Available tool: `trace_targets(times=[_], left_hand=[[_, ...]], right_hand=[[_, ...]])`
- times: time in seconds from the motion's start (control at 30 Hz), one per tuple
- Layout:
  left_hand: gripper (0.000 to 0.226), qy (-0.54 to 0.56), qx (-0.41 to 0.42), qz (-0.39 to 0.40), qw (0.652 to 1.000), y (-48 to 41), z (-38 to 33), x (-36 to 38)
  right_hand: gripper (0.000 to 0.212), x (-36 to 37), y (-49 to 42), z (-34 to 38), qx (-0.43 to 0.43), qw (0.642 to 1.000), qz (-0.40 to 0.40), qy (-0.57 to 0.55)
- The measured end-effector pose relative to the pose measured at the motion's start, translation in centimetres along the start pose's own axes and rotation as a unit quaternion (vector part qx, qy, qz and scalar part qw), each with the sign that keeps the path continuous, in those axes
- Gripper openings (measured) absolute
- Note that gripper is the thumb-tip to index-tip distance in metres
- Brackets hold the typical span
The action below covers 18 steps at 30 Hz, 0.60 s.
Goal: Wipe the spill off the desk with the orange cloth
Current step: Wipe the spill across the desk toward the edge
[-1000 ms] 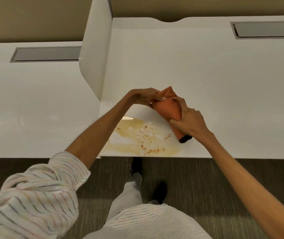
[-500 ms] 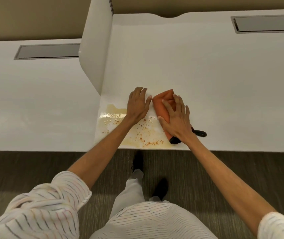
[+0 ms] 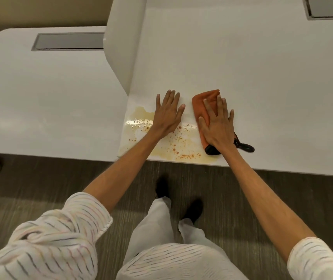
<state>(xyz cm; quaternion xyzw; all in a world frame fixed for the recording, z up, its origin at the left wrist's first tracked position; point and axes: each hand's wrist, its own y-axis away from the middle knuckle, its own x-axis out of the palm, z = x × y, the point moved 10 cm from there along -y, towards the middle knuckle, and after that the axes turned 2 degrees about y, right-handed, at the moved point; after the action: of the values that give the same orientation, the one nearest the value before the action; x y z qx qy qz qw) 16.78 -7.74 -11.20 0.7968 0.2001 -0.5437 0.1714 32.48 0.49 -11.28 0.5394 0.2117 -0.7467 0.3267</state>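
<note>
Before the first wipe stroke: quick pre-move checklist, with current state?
1. Folded orange cloth lies flat on the white desk: ok.
2. Right hand flat on the cloth, palm down: ok.
3. Left hand clear of the wipe path: not ok, it rests palm down on the spill.
4. Yellowish spill with orange-brown crumbs fully in view: not ok, the left hand and forearm cover part.
5. Cloth's black hanging loop clear of the spill: ok, it trails to the right.
6. Cloth dampness: cannot tell.
</note>
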Motion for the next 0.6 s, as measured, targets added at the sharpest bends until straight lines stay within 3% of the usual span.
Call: trace_targets(times=[0.2,0.37,0.47,0.53,0.6], left_hand=[[0.056,0.033,0.000,0.050,0.998,-0.9,0.9,-0.6],[0.045,0.143,0.029,-0.033,0.989,0.9,-1.9,-3.3],[0.035,0.188,0.044,-0.060,0.979,2.9,-4.8,-3.4],[0.037,0.198,0.005,-0.084,0.977,3.2,-5.8,-3.2],[0.041,0.179,-0.046,-0.103,0.977,2.8,-6.6,-3.0]], right_hand=[[0.064,0.1,0.2,0.1,0.017,1.000,-0.005,-0.015],[0.064,0.4,0.5,2.4,0.072,0.996,0.000,-0.047],[0.056,-0.2,0.2,3.4,0.086,0.976,-0.003,-0.198],[0.052,-2.0,0.0,0.9,0.118,0.958,-0.038,-0.257],[0.049,-4.1,-0.1,-3.1,0.142,0.959,-0.076,-0.233]])
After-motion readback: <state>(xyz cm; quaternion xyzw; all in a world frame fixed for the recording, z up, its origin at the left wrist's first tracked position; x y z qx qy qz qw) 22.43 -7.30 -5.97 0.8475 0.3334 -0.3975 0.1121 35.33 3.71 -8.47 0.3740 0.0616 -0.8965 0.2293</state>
